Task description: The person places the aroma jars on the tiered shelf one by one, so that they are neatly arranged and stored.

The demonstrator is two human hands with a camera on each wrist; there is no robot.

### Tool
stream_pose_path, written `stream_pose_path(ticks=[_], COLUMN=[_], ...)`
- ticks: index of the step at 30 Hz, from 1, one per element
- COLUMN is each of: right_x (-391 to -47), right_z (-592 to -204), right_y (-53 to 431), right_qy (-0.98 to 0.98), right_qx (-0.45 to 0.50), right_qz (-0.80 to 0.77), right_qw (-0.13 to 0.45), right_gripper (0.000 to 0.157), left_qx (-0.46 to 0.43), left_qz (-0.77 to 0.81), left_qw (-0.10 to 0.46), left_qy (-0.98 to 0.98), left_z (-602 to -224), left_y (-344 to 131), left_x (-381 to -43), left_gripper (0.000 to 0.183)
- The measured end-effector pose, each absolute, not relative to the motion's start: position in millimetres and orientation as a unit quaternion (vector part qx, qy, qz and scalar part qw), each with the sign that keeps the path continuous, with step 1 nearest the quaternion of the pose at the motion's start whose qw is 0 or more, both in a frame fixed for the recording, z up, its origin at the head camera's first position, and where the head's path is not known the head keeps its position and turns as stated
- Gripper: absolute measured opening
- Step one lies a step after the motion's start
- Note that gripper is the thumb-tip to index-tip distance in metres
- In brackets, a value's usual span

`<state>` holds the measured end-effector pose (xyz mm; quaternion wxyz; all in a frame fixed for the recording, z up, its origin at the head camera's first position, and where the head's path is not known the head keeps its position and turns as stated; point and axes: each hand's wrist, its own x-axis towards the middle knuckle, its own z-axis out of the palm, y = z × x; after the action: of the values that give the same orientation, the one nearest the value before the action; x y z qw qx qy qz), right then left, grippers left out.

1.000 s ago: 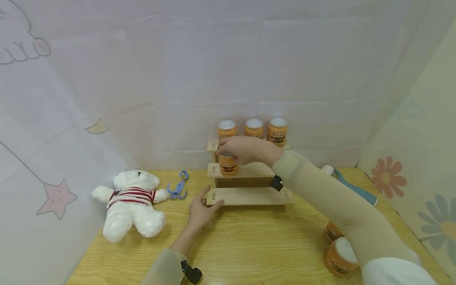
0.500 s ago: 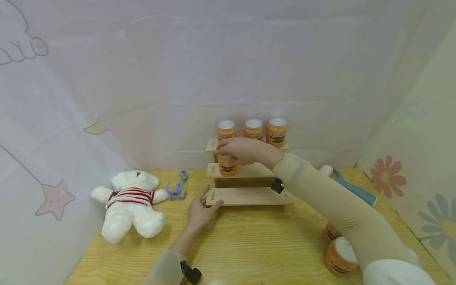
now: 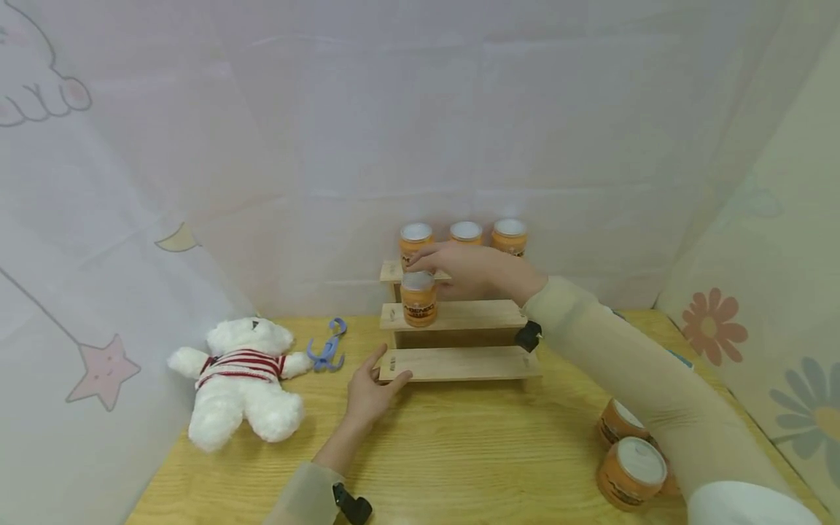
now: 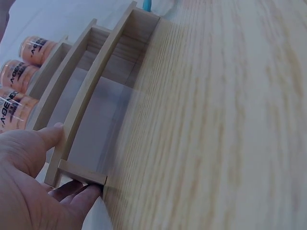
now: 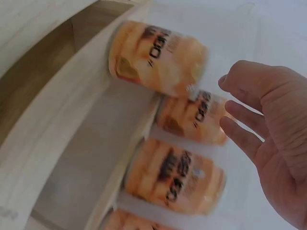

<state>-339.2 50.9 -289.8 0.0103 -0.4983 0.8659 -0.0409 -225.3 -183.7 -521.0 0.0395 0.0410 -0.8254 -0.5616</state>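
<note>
A three-tier wooden stand is at the table's centre. At the left end of its middle tier one orange jar with a silvery lid stands upright. My right hand is just beside that jar; in the right wrist view a gap shows between my loosely bent fingers and the jar. My left hand grips the left end of the lowest tier, thumb on the board's edge and fingers around the end support. Three matching jars line the top tier, partly behind my right hand.
Several more orange jars stand at the table's front right, partly hidden by my right sleeve. A white teddy bear in a striped shirt lies at the left, with a purple hook next to it. A cloth wall rises behind.
My right hand has let go of the jar on the middle tier and drawn off to the right, uncovering its lid. My left hand has kept its place on the stand.
</note>
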Motion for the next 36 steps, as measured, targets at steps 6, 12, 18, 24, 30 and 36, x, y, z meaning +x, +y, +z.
stream_pose_path(ticks=[6, 12, 18, 24, 30, 36], right_x=[-343.2, -331.8, -323.3, -310.4, -298.8, -282.0], right_z=[-274.2, -263.6, -265.4, -274.6, -290.3, -305.8], right_y=[84.8, 124.7, 166.6, 206.5, 238.7, 261.5], right_qy=[0.839, 0.846, 0.855, 0.879, 0.894, 0.908], right_qx=[-0.535, -0.520, -0.502, -0.456, -0.434, -0.408], right_qz=[-0.076, -0.082, -0.117, -0.136, -0.110, -0.097], right_qw=[-0.058, -0.081, -0.060, -0.020, -0.018, -0.020], right_gripper=[0.045, 0.039, 0.042, 0.040, 0.040, 0.040], left_qx=[0.040, 0.037, 0.033, 0.031, 0.042, 0.041], left_qz=[-0.556, -0.572, -0.579, -0.589, -0.585, -0.576], left_qw=[0.047, 0.039, 0.036, 0.035, 0.036, 0.039], left_qy=[-0.829, -0.818, -0.814, -0.807, -0.809, -0.815], left_z=[-521.4, -520.8, -520.5, -518.3, -519.5, -521.1], left_y=[-185.2, -186.4, -186.6, -186.5, -187.7, -189.8], left_x=[-227.3, -228.4, -227.8, -227.7, -227.6, -229.8], left_gripper=[0.085, 0.086, 0.086, 0.086, 0.086, 0.087])
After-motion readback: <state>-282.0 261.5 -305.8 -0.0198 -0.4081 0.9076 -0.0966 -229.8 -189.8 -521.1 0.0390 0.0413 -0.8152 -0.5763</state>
